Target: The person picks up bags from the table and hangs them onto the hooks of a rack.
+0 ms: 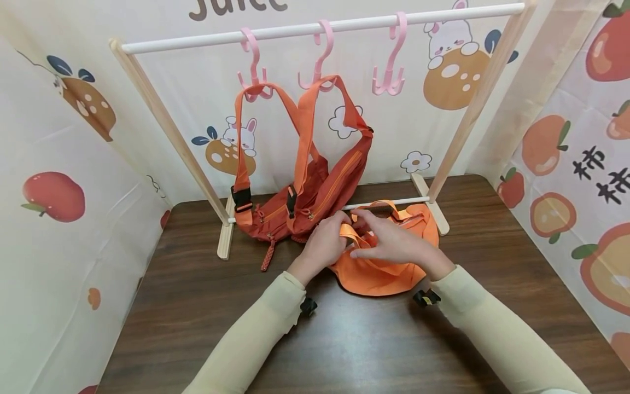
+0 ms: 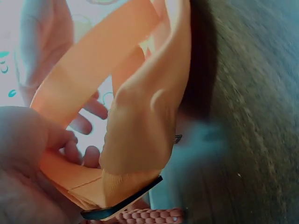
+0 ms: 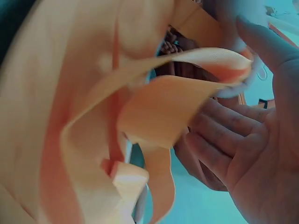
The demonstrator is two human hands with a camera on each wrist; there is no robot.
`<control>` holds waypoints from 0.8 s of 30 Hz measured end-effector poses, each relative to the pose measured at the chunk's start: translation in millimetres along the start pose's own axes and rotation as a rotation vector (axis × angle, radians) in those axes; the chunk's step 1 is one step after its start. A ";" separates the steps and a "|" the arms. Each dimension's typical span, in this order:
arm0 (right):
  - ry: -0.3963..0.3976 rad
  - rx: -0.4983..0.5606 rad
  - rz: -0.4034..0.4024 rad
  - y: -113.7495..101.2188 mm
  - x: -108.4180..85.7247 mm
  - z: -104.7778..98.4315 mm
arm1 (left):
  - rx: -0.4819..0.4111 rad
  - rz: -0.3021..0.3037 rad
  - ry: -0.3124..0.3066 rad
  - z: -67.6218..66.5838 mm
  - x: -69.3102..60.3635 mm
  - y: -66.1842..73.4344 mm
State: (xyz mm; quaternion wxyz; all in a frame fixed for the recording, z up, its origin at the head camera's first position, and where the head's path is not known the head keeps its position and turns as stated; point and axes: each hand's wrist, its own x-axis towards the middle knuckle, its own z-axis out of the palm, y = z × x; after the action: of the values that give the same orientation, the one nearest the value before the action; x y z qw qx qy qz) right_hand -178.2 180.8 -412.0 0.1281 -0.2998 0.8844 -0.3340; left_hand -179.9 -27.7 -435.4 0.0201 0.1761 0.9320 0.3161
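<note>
A bright orange bag (image 1: 381, 276) lies on the table, its straps bunched on top. My left hand (image 1: 326, 241) grips a loop of its orange strap (image 2: 79, 74); in the left wrist view, the fingers (image 2: 70, 147) curl round the webbing. The right hand (image 1: 394, 236) is over the bag, close to the left one. In the right wrist view, its fingers (image 3: 224, 133) are extended beside the strap and its thumb is spread away from them. Two darker orange-red bags (image 1: 275, 216) hang just left of my hands, their straps over two pink hooks (image 1: 254, 65).
A wooden rack with a white rail (image 1: 197, 41) stands at the back of the brown table (image 1: 197, 317). A third pink hook (image 1: 389, 76) hangs bare at right. The rack's right foot (image 1: 438, 219) is beside the bag. A braided pull (image 1: 268, 257) dangles at left.
</note>
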 end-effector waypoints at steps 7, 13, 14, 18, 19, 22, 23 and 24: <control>-0.007 -0.021 -0.036 -2.3 2.9 9.3 | -0.150 0.066 0.158 -12.7 -8.3 7.9; 0.029 -0.104 -0.034 -3.5 9.2 13.0 | -0.248 0.122 0.255 -21.9 -14.6 13.7; 0.046 -0.124 -0.028 -3.6 10.1 12.8 | -0.262 0.127 0.267 -23.5 -15.8 14.9; 0.131 -0.219 -0.025 -3.6 12.7 9.1 | -0.311 0.127 0.306 -29.1 -20.8 18.3; 0.153 -0.240 -0.030 -3.3 13.4 7.3 | -0.319 0.126 0.314 -30.8 -22.1 19.0; 0.217 -0.275 -0.036 -3.1 15.7 -1.6 | -0.345 0.115 0.334 -35.1 -25.5 19.9; 0.233 -0.276 -0.036 -2.9 16.4 -5.4 | -0.353 0.116 0.340 -36.7 -26.5 20.2; 0.249 -0.276 -0.034 -2.8 17.1 -9.6 | -0.357 0.115 0.347 -38.0 -27.3 20.2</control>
State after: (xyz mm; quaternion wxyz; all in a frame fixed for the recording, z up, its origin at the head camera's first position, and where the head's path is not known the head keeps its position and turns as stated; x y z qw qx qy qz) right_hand -194.5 173.6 -403.4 -0.0302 -0.2859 0.9256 -0.2460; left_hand -153.6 -44.3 -394.9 -0.1271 0.1656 0.8395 0.5017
